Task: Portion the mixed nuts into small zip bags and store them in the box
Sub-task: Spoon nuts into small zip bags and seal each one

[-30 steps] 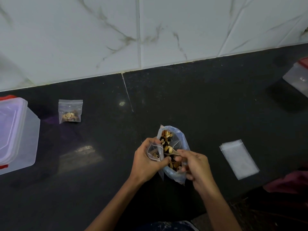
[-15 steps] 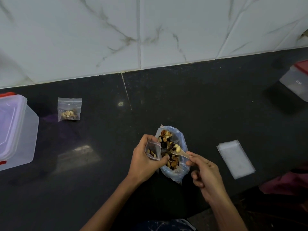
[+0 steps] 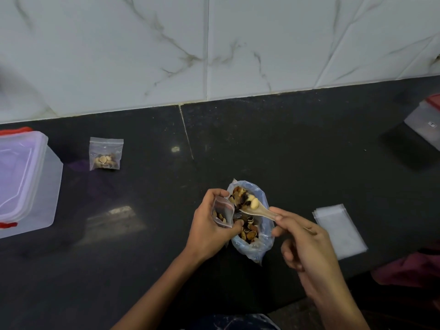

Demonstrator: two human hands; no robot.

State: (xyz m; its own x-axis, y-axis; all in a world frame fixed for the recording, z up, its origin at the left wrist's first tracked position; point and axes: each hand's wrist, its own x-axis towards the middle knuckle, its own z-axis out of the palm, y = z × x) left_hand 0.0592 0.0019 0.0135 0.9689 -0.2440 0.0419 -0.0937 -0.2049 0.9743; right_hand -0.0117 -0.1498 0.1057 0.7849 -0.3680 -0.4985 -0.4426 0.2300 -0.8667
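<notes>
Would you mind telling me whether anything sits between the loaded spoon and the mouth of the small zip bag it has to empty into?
Nothing visible does. The spoon, held by the right hand, hovers over the big nut bag just right of the small zip bag, whose mouth the left hand holds open.

Two small zip bags holding nuts (image 3: 105,154) (image 3: 222,213), one large nut bag (image 3: 258,246), one spoon (image 3: 256,211), one stack of empty bags (image 3: 339,231), two lidded boxes (image 3: 23,182) (image 3: 426,123)

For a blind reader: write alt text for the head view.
A right hand lifts a spoon of nuts from a big bag toward a small zip bag held open by the left hand. A filled bag and lidded box sit left.
</notes>
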